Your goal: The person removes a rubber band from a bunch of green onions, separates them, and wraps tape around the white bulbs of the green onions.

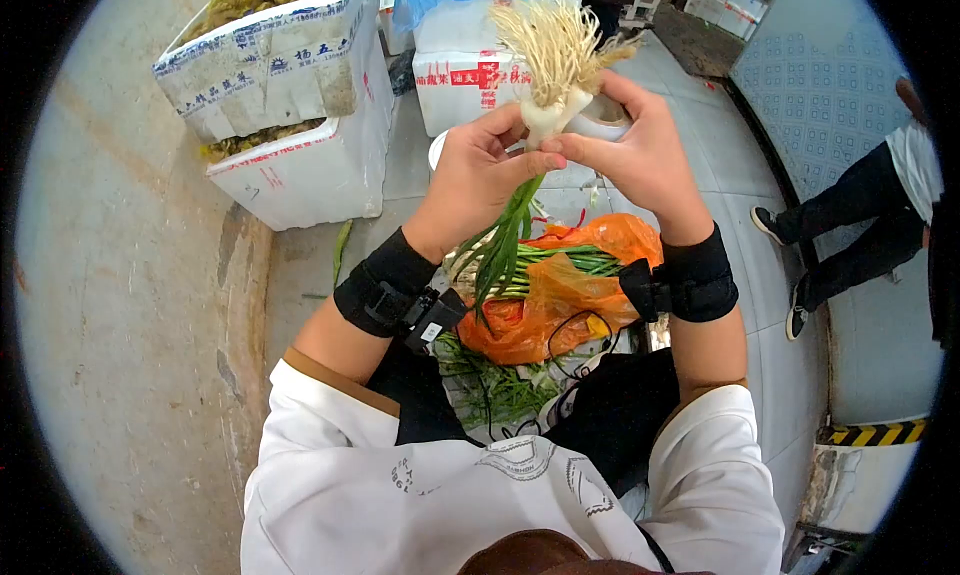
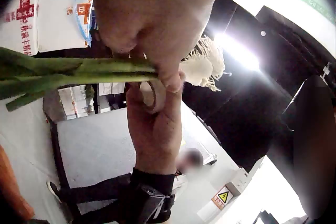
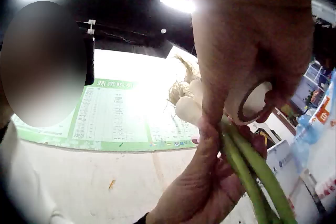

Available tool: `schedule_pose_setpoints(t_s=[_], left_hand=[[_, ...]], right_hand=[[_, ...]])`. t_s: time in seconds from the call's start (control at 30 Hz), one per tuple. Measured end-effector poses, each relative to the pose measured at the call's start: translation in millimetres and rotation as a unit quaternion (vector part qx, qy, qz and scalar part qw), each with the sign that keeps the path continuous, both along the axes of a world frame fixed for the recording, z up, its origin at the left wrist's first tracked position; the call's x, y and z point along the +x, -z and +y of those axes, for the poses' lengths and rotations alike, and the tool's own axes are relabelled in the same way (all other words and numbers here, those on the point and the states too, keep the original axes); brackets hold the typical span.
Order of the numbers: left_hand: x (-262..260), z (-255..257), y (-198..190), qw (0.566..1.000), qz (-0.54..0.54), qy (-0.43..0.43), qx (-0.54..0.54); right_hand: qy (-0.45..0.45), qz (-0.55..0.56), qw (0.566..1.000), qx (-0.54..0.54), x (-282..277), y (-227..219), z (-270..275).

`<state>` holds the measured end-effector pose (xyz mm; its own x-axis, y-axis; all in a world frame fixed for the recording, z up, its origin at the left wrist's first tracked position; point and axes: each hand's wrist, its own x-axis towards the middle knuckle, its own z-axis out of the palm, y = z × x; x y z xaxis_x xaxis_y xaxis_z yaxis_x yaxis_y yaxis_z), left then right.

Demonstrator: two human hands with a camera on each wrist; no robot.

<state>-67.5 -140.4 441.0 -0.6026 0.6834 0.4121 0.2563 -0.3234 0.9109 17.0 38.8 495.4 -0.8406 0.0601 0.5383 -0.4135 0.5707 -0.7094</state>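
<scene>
i see a person in a white short-sleeved top (image 1: 370, 495) holding up a bunch of green onions (image 1: 545, 115) between two hands. the bunch is tilted, its pale roots uppermost, white bulbs just above the thumbs, and green leaves hanging down past the left wrist. the left hand (image 1: 475, 170) grasps the stalks just below the bulbs, thumb and fingers curled round them. the right hand (image 1: 640, 150) meets it from the other side, its thumb touching the bunch near the left thumb; its fingers are curled round a white roll (image 1: 603, 123), which sits just beside the bulbs. below the hands, an orange plastic bag (image 1: 505, 333) lies spread, with more green stalks (image 1: 585, 263) on it. loose green leaves (image 1: 500, 385) lie between the person's legs. stacked white boxes (image 1: 300, 185) stand to the left, and someone in dark trousers (image 1: 850, 200) stands to the right.
</scene>
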Motion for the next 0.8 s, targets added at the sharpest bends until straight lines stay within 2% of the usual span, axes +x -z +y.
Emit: schedule_pose_setpoints(t_s=[0.07,0.2,0.3,0.43,0.5,0.57,0.6,0.67,0.7,0.8], left_hand=[[4.5,3.1,-2.5,0.992,-0.066,0.021,0.106],[-2.6,-2.2,-2.0,0.996,-0.053,0.032,0.066],[1.4,0.3,-0.8,0.995,-0.051,0.081,0.020],[7.8,13.3,11.0,0.995,0.016,0.026,0.094],[8.3,10.9,7.1,0.991,0.042,0.009,0.128],[0.8,1.1,4.3,0.972,0.223,-0.063,-0.045],[0.7,2.5,6.1,0.972,0.223,-0.063,-0.045],[2.7,8.5,10.1,0.997,0.072,-0.007,0.041],[4.8,11.0,9.6,0.996,0.073,-0.007,0.044],[8.5,13.3,8.0,0.996,0.031,-0.028,0.083]], right_hand=[[-0.018,-0.022,0.999,-0.020,5.3,-3.8,0.4],[-0.037,-0.046,0.995,-0.075,10.5,-10.4,4.0],[-0.039,-0.047,0.996,-0.059,9.8,-10.8,6.7],[0.000,-0.011,0.999,-0.033,2.8,-3.0,8.2],[-0.001,-0.017,0.997,-0.075,3.8,-3.0,4.3],[-0.005,-0.010,0.999,-0.038,8.5,-10.2,-4.0],[-0.008,-0.002,1.000,-0.002,9.6,-12.8,-6.4],[0.019,-0.011,1.000,-0.009,4.8,-6.2,-2.8],[0.046,-0.020,0.999,-0.015,3.3,-5.1,-0.9],[0.037,0.009,0.999,0.003,4.8,-8.3,-0.9]])
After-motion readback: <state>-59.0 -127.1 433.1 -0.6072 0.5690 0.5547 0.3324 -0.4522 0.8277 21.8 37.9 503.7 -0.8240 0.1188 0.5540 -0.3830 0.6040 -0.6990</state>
